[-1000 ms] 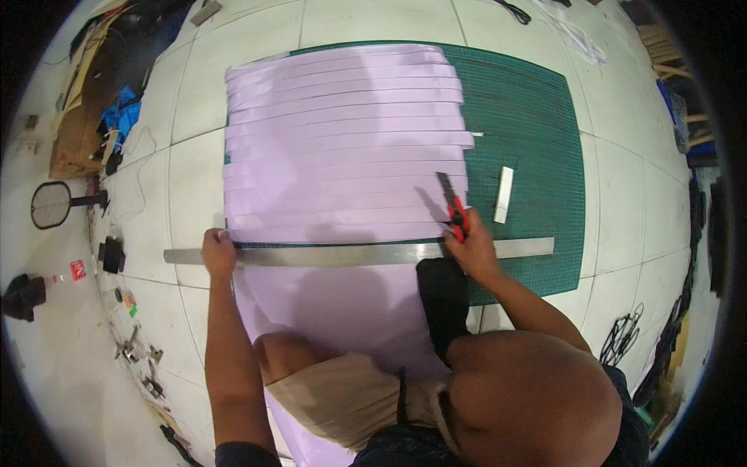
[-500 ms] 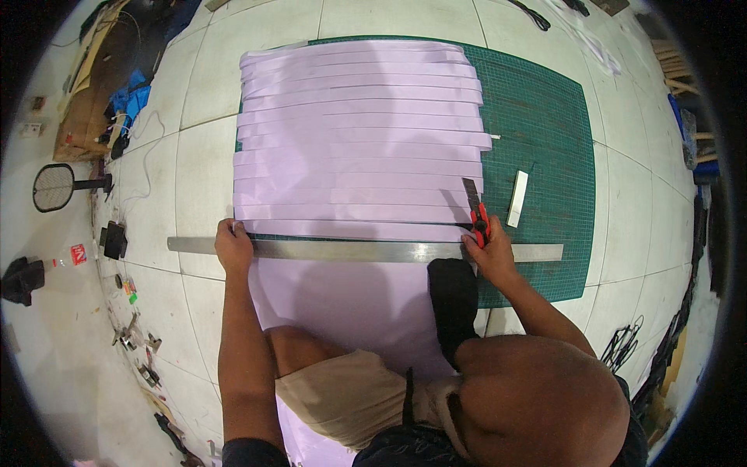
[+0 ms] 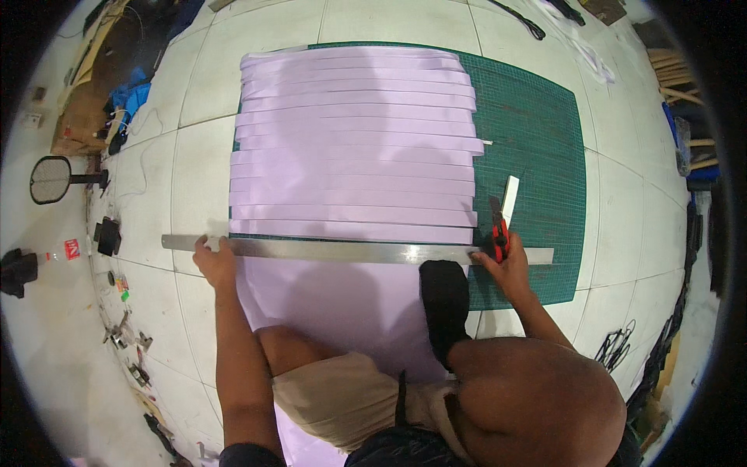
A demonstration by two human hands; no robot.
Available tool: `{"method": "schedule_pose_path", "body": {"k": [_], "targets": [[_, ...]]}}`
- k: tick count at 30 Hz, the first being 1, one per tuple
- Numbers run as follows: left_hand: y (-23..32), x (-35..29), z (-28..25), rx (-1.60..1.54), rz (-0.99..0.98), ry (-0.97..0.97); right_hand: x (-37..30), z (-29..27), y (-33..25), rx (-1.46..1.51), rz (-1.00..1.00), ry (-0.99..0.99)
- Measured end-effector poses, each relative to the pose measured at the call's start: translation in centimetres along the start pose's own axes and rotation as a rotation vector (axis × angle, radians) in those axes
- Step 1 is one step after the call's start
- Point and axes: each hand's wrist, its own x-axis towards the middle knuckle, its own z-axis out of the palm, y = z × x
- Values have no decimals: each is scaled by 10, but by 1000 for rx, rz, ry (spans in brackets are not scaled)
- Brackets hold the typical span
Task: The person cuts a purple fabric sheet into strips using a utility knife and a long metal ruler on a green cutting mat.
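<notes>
Relative to the earlier frame, the right hand [image 3: 507, 263] has shifted toward the right of the frame, taking the red-and-black utility knife [image 3: 499, 237] clear of the sheet's right edge; the left hand [image 3: 215, 263] has moved nearer to the left end of the steel ruler [image 3: 342, 251]; the lowest of the lavender strips [image 3: 350, 132], previously raised at its right end, now lies flatter.

Right-hand grip: closed around the knife handle, blade directed toward the top of the frame; the blade overlaps the lower part of the white bar [image 3: 510, 196] in view, and contact between them cannot be determined; the thumb is at the ruler. Left-hand grip: fingers parted and placed on the ruler; whether they pinch its edge cannot be determined.

Ruler position: horizontal across the frame centre, both ends extending beyond the lavender material; a narrow line of the green cutting mat [image 3: 537, 156] shows along its upper edge. Material position: strips in parallel rows, upper centre, on the mat; the lavender sheet [image 3: 334, 303] continues below the ruler, lower centre, beneath the person's legs; a black-socked foot [image 3: 443, 311] rests on it, toe close to the ruler's lower edge.
</notes>
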Motion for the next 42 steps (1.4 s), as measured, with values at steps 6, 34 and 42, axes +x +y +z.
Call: {"method": "schedule_pose_path", "body": {"k": [6, 34, 42], "targets": [[17, -24, 5, -170, -246, -118, -16, -13, 41, -281, -253, 59], [0, -26, -33, -14, -27, -283, -23, -5, 50, -313, -157, -102], [14, -36, -6, -12, -97, -255, -32, -9, 42, -298, -76, -34]]}}
